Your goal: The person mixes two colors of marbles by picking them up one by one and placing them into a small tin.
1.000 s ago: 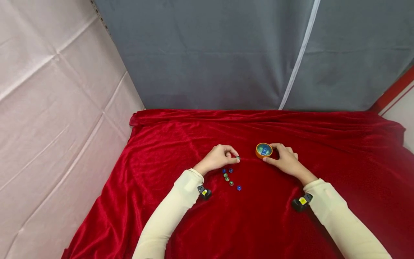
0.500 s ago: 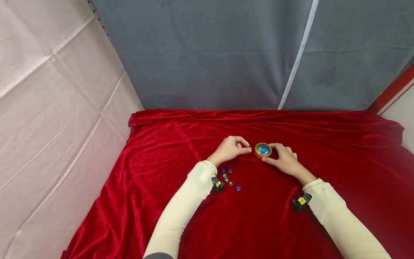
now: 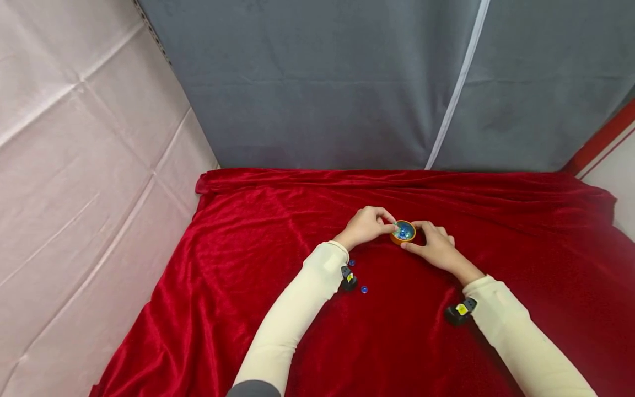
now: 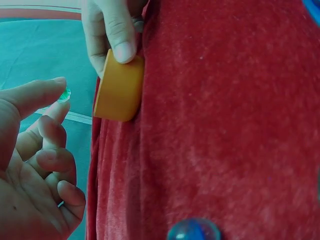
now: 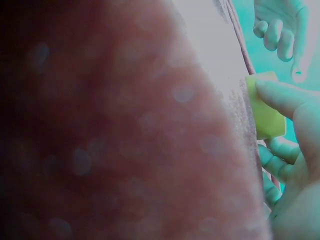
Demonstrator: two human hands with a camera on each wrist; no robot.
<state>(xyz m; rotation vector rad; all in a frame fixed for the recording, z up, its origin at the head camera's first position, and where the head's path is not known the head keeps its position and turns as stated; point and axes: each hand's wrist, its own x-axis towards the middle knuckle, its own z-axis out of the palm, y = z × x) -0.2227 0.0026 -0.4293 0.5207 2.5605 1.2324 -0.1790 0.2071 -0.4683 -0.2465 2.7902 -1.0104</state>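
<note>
Between thumb and index finger my left hand (image 3: 367,225) pinches a green glass marble (image 4: 65,95), right at the left rim of a small round orange bowl (image 3: 403,240) in the head view. The left wrist view shows the pinched marble raised apart from the bowl's outer wall. My right hand (image 3: 435,247) grips the bowl from the right, thumb at the near side and fingers behind. Several blue and green marbles (image 3: 405,231) lie inside the bowl.
On the red velvet cloth (image 3: 412,331) lie blue marbles, one by the left wrist camera (image 3: 352,263) and another blue marble (image 3: 364,289) nearer me. The left forearm hides part of the cloth there. A grey curtain (image 3: 317,82) hangs behind, a pale wall covering (image 3: 89,193) at left.
My left hand has moved right with the pinched marble, from over the cloth to the bowl's rim. Its sleeve now covers the green marbles on the cloth. The right hand still holds the bowl.
</note>
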